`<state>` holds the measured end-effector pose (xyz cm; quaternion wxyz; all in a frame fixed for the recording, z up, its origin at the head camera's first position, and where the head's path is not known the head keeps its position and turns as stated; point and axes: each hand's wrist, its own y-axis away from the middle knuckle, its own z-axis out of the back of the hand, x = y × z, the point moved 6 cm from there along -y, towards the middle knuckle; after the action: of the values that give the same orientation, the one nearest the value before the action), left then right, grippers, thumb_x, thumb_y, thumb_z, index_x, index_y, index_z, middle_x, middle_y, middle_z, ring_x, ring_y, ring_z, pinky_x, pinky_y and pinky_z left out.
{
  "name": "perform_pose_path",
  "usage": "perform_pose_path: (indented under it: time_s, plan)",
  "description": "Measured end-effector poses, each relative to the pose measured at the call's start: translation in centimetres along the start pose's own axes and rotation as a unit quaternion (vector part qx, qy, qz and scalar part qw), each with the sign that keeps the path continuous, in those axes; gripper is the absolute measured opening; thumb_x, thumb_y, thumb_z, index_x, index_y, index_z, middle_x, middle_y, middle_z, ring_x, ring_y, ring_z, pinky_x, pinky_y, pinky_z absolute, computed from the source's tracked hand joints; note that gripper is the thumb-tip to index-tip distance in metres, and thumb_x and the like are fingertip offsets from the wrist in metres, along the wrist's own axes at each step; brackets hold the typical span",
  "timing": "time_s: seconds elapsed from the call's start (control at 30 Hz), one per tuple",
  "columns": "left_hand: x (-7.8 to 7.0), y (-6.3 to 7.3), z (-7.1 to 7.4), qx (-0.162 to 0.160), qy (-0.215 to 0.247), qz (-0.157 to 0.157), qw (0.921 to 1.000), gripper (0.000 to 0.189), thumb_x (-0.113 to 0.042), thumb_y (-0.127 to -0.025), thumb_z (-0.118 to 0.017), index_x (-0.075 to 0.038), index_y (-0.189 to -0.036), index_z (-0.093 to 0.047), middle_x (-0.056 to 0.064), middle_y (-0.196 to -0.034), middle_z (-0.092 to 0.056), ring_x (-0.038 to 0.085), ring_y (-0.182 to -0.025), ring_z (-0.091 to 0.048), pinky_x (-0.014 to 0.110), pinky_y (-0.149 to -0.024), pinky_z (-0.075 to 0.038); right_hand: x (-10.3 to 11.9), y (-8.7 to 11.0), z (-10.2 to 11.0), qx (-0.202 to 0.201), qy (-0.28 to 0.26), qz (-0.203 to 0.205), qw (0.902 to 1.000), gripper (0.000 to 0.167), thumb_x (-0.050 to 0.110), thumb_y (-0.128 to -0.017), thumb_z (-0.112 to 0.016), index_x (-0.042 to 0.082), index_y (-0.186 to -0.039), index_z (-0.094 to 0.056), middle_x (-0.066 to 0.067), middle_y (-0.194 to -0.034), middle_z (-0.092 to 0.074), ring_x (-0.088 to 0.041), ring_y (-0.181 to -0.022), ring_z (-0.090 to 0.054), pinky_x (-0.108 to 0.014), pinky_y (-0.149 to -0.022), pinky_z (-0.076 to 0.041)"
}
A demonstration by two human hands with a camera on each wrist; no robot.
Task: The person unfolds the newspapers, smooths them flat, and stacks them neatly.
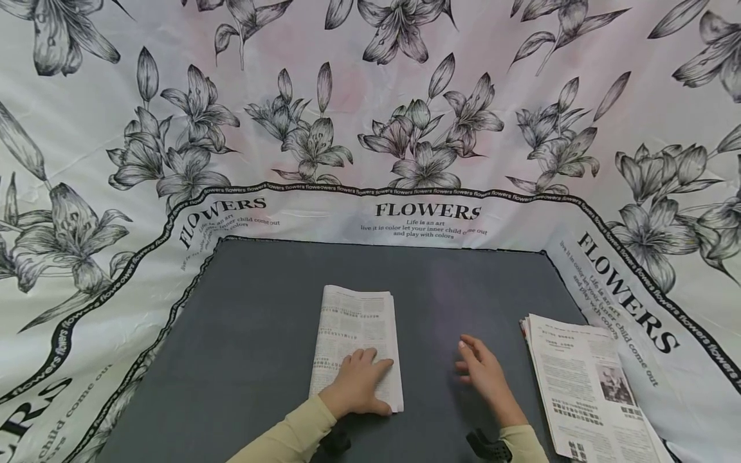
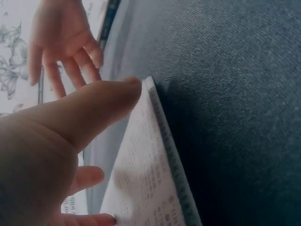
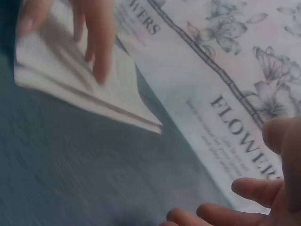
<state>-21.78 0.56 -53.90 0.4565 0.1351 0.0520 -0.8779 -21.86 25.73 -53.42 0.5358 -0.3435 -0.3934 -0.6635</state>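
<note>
A folded newspaper (image 1: pixel 353 321) lies on the dark grey tabletop in front of me, its long sides running away from me. My left hand (image 1: pixel 360 382) rests on its near part with the fingers spread and the thumb at the near right corner. In the left wrist view the thumb (image 2: pixel 108 101) reaches that corner, where the folded layers (image 2: pixel 164 141) show along the edge. My right hand (image 1: pixel 483 376) is held to the right of the newspaper, apart from it, with fingers loosely extended and nothing in them. The right wrist view shows the newspaper's layered edge (image 3: pixel 89 101).
A stack of newspapers (image 1: pixel 585 386) lies at the right edge of the grey tabletop (image 1: pixel 255 308), partly over the white border. A white cloth (image 1: pixel 428 222) printed with flowers and lettering surrounds the grey area. Dark wrist straps (image 1: pixel 489 445) sit at both cuffs.
</note>
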Motion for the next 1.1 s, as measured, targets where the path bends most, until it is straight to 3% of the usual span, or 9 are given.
perform_pose_path:
  time_s: [0.17, 0.43, 0.8, 1.03, 1.1]
  plan:
    - [0.0, -0.3, -0.6, 0.008, 0.000, 0.011, 0.9999, 0.088, -0.058, -0.066, -0.090, -0.023, -0.142, -0.059, 0.012, -0.138, -0.054, 0.030, -0.118, -0.052, 0.049, -0.091, -0.046, -0.9, -0.5, -2.6, 0.029, -0.113, -0.053, 0.9918, 0.054, 0.035, -0.111, -0.041, -0.002, -0.150, -0.042, -0.037, -0.142, -0.051, -0.032, -0.100, -0.073, -0.042, -0.073, -0.063]
    - [0.1, -0.4, -1.2, 0.017, -0.005, 0.018, 0.9997, 0.089, -0.055, -0.063, -0.092, -0.024, -0.141, -0.060, 0.010, -0.140, -0.052, 0.028, -0.118, -0.050, 0.049, -0.092, -0.045, -1.0, -0.6, -5.7, 0.074, -0.185, -0.079, 0.9767, 0.061, 0.042, -0.109, -0.044, -0.003, -0.150, -0.039, -0.038, -0.142, -0.051, -0.026, -0.096, -0.073, -0.045, -0.073, -0.062]
    - [0.3, -0.4, -1.2, 0.026, -0.003, 0.000, 0.9996, 0.081, -0.056, -0.070, -0.087, -0.022, -0.139, -0.061, 0.013, -0.143, -0.053, 0.033, -0.124, -0.051, 0.054, -0.094, -0.047, 0.1, -0.1, -8.3, 0.138, -0.206, -0.087, 0.9649, 0.069, 0.048, -0.107, -0.045, -0.002, -0.153, -0.034, -0.037, -0.145, -0.048, -0.027, -0.104, -0.071, -0.048, -0.079, -0.061]
    - [0.8, -0.4, -0.7, 0.038, 0.053, -0.018, 0.9977, 0.070, -0.053, -0.075, -0.083, -0.022, -0.136, -0.065, 0.008, -0.136, -0.061, 0.026, -0.113, -0.055, 0.055, -0.095, -0.050, 0.5, 0.2, -9.2, 0.165, -0.207, -0.092, 0.9598, 0.071, 0.048, -0.107, -0.044, -0.004, -0.154, -0.031, -0.037, -0.147, -0.046, -0.027, -0.107, -0.069, -0.046, -0.079, -0.061]
    - [0.9, -0.4, -0.6, 0.045, 0.065, -0.021, 0.9967, 0.068, -0.052, -0.078, -0.081, -0.022, -0.136, -0.066, 0.007, -0.137, -0.062, 0.027, -0.117, -0.055, 0.057, -0.098, -0.050, 0.6, 0.2, -9.4, 0.168, -0.208, -0.090, 0.9593, 0.072, 0.048, -0.107, -0.046, -0.004, -0.154, -0.032, -0.037, -0.147, -0.046, -0.025, -0.106, -0.069, -0.046, -0.078, -0.061]
